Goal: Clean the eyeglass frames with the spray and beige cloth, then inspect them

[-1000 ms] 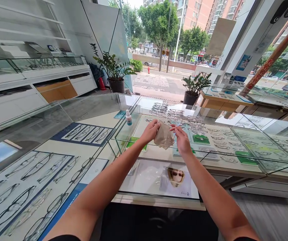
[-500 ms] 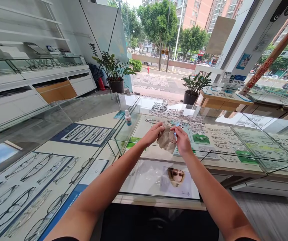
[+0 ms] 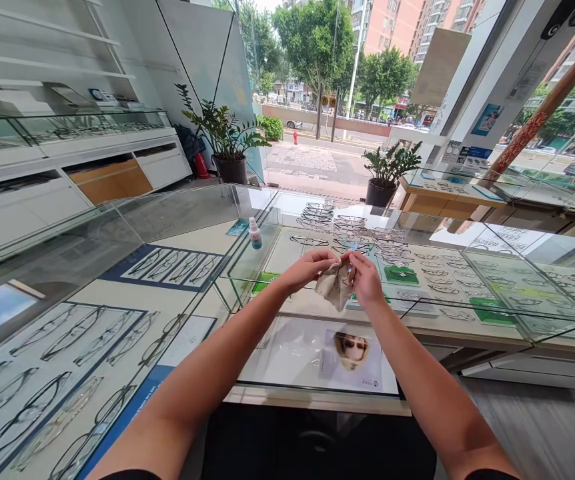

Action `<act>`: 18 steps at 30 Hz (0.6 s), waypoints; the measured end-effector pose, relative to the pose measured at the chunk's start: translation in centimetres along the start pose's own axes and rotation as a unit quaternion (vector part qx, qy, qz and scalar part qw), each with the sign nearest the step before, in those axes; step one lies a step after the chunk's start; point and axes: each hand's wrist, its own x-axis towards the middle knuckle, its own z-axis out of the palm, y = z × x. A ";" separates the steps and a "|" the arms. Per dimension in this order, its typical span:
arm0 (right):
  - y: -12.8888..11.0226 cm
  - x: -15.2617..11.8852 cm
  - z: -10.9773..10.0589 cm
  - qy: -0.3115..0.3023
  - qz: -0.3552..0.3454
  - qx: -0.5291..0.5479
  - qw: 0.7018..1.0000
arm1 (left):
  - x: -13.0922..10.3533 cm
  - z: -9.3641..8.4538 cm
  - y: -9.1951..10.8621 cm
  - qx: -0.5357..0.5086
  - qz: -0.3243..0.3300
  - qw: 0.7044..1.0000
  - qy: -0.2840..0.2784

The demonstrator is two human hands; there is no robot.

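Above the glass counter, my left hand (image 3: 313,268) is closed on a beige cleaning cloth (image 3: 334,287), which hangs down in folds. My right hand (image 3: 364,275) pinches a pair of glasses (image 3: 350,272) at the cloth's right side; only a thin piece of the frame shows, and the cloth and fingers cover the rest. Both hands are close together, with the cloth between them. A small white spray bottle (image 3: 254,235) with a blue label stands upright on the glass to the left of my hands.
Rows of glasses (image 3: 317,217) lie in the display beyond my hands. More frames on a tray (image 3: 175,267) are at the left. A poster (image 3: 351,360) lies below my forearms. Glass counter edges run around me; potted plants (image 3: 230,143) stand by the window.
My left hand has moved slightly right and down, closer to my right hand. The cloth, spread flatter before, is now bunched and folded around the glasses.
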 end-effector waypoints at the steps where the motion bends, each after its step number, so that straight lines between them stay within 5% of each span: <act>1: 0.0 0.0 0.0 -0.005 0.006 0.003 1.000 | -0.1 0.0 0.0 -0.004 0.001 1.000 -0.012; 6: -0.3 -0.2 0.0 -0.020 0.008 -0.006 1.000 | -0.3 -0.2 -0.2 0.003 -0.026 0.997 -0.072; 18: -0.6 0.0 -0.2 0.005 0.018 0.035 0.999 | -0.2 -1.1 -0.1 0.121 -0.028 0.991 -0.057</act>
